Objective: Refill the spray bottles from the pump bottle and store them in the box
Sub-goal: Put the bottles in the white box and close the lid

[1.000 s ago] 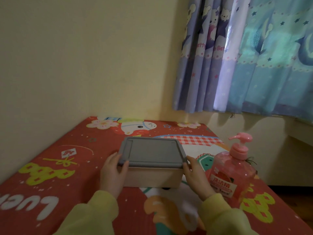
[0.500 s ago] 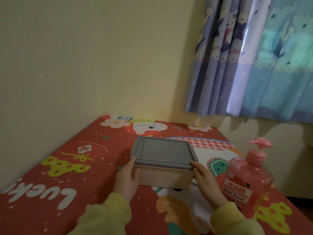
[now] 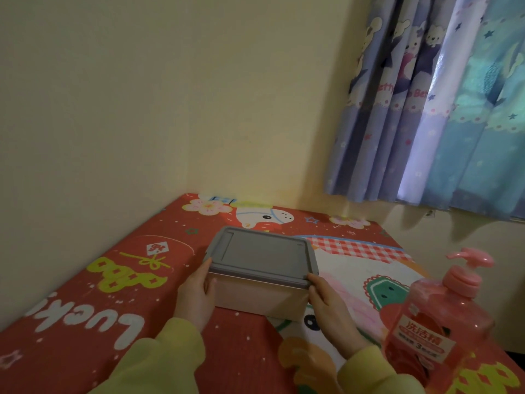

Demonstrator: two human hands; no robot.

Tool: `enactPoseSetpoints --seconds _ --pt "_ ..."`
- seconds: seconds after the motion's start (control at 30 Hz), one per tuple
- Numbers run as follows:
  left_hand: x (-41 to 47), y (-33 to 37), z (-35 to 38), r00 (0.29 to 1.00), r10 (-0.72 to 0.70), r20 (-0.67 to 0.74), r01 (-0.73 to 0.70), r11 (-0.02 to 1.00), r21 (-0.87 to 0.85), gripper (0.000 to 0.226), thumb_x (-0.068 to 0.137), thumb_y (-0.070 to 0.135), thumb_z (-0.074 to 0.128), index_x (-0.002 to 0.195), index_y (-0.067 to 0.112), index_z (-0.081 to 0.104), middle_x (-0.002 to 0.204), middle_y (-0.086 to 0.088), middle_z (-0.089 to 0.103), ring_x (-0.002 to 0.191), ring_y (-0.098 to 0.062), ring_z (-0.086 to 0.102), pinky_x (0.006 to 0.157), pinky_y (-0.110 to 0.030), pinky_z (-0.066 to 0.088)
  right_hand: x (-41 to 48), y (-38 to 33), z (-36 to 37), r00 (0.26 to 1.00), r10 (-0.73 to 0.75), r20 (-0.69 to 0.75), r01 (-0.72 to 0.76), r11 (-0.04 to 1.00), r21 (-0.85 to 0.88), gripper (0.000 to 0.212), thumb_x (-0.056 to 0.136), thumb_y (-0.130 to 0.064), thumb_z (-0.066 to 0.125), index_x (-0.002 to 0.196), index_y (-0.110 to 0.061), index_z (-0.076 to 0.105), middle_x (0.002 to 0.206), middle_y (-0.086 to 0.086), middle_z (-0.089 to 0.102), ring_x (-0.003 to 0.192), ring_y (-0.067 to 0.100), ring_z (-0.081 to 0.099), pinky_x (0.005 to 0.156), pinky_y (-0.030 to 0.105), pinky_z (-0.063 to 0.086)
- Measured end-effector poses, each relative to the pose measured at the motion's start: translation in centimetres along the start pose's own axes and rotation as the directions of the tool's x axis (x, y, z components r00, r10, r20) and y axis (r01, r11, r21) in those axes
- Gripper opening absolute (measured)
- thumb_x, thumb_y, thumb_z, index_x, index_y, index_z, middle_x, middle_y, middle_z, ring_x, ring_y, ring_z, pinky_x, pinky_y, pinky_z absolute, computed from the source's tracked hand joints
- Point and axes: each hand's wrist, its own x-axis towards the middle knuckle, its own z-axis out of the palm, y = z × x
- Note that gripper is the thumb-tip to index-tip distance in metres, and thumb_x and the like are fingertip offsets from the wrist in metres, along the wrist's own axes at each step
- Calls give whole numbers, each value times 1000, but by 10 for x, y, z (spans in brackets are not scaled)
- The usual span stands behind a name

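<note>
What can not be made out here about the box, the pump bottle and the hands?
Head view:
- Contents of the box: hidden by its grey lid; no spray bottles show.
- Grip of the right hand: its own back hides the palm side.
- Small label print on the pump bottle: blurred.

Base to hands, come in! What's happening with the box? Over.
Copy. The left hand and right hand grip the box by its ends, grey lid on. Pink pump bottle upright to the right, untouched. No spray bottles in view. Over.
</note>
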Motion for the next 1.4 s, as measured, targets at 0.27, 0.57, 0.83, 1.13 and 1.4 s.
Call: enactPoseSetpoints --seconds 0.27,0.57,0.83,1.13,1.4 --pt "12 -19 -21 996 -67 -59 65 997 -32 46 89 -2 49 135 5 44 134 -16 52 123 -30 50 102 -34 37 8 -18 30 996 -77 50 79 996 -45 35 101 -19 34 134 -19 43 112 -7 45 99 6 41 70 8 34" --pt "27 -37 -46 987 -96 -132 96 995 -3 46 89 -7 46 134 2 43 136 -20 49 126 -35 47 102 -36 35 15 -40 66 987 -121 108 127 991 -46 34 101 -20 34 134 -22 43 104 -7 50 82 2 46 63 6 38" --pt "42 -58 -72 972 -137 -193 143 989 21 45 87 -10 45 131 -1 46 132 -26 51 122 -39 48 102 -40 35 22 -60 98 968 -191 164 202 978 -50 36 100 -19 35 135 -21 42 113 -4 52 95 7 48 79 16 42" --pt "55 -81 -98 960 -148 -239 171 982 79 48 86 -11 45 132 2 47 126 -28 55 116 -42 52 98 -41 39 30 -77 128 949 -225 219 242 969 -52 37 100 -18 35 136 -18 41 126 3 54 99 7 46 80 15 35" --pt "64 -94 -121 962 -143 -230 176 976 128 50 88 -8 43 136 4 43 134 -27 48 122 -40 48 106 -41 36 36 -91 157 937 -235 260 250 968 -25 37 99 -15 37 136 -15 42 132 10 54 119 23 51 97 27 40"
